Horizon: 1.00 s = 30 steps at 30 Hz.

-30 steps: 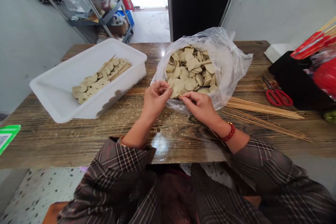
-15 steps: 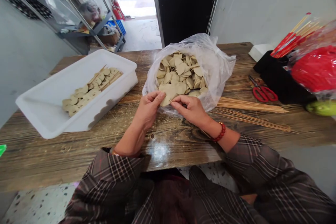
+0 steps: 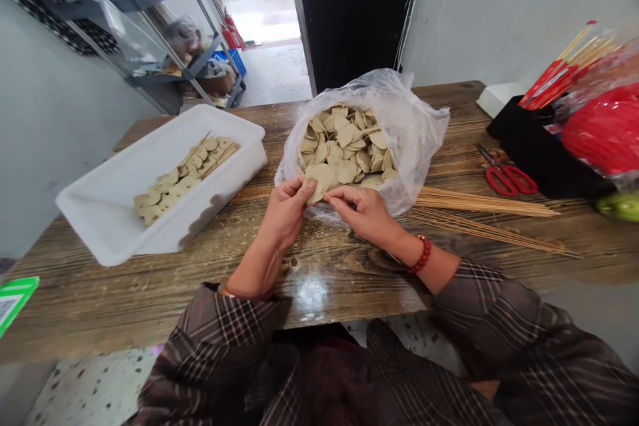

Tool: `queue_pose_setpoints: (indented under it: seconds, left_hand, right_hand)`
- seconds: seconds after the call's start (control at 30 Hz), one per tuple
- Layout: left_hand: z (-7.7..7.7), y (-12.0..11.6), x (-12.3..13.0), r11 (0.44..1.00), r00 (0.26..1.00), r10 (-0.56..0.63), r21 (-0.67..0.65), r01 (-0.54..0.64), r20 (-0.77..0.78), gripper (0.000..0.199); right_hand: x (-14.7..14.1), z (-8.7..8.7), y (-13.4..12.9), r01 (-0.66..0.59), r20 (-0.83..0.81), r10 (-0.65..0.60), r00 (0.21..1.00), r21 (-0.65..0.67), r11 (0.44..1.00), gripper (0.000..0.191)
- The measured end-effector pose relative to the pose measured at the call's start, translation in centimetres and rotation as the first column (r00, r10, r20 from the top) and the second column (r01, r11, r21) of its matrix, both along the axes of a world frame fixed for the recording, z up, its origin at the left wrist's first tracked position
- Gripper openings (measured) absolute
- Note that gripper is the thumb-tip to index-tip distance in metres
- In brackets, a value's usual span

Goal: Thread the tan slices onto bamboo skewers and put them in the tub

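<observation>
My left hand (image 3: 287, 208) pinches a thin, flat, beige round slice (image 3: 320, 180) between thumb and fingers, over the near rim of a clear plastic bag (image 3: 414, 126). Closed on a thin wooden skewer (image 3: 326, 195), my right hand (image 3: 363, 213) holds its tip against the slice's near edge. Whether the tip has pierced the slice I cannot tell; most of the skewer is hidden under the hand. Inside the open bag lies a heap of similar slices (image 3: 349, 140). Loose skewers (image 3: 489, 202) lie on the table to the right of my right hand.
On the left, a white plastic tub (image 3: 100, 193) holds skewered slices (image 3: 184, 180). Red-handled scissors (image 3: 510, 180) lie at the right near a black holder (image 3: 534, 153) with red-wrapped sticks. A green-edged card (image 3: 17, 299) stands at the left. The wooden table (image 3: 210, 286) has its front edge before me.
My view has shifted slightly, bringing more of the green-edged card into sight. Both hands stay together at the bag, and the skewer tip remains at the slice's edge.
</observation>
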State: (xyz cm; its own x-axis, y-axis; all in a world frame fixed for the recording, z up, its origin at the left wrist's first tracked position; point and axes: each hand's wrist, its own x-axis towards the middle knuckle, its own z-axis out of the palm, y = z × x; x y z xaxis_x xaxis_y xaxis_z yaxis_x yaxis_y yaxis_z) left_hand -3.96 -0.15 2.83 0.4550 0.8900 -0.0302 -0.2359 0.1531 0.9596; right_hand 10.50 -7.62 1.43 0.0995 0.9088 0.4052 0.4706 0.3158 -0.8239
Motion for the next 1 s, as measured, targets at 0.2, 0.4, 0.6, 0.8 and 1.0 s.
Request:
queue_pose_setpoints:
  seconds: [0.2,0.4,0.6,0.8,1.0]
  left_hand:
    - [-0.3,1.4,-0.4,0.901,0.942,0.238,0.416,-0.122,-0.238,0.029]
    - [0.5,1.5,2.9,0.399,0.686,0.456,0.819,0.412,-0.567,0.028]
    - [0.4,2.2,5.4,0.325,0.585,0.465,0.742,0.586,-0.665,0.019]
    - [0.4,3.8,4.9,0.832,0.861,0.238,0.551,0.059,-0.450,0.017]
    - [1.4,4.2,0.7,0.989,0.990,0.143,-0.034,-0.144,-0.014,0.022]
  right_hand:
    - [2.4,1.2,0.6,0.174,-0.171,-0.164,0.972,0.048,0.984,0.025]
    - [4.7,1.5,1.5,0.305,-0.320,-0.271,0.908,0.060,0.950,0.028]
    - [5.0,1.1,1.9,0.294,-0.294,-0.259,0.920,0.079,0.952,0.027]
    - [4.9,1.3,1.8,0.281,-0.291,-0.251,0.923,0.063,0.958,0.028]
    - [3.6,1.3,0.8,0.118,-0.263,-0.109,0.959,0.018,0.993,0.030]
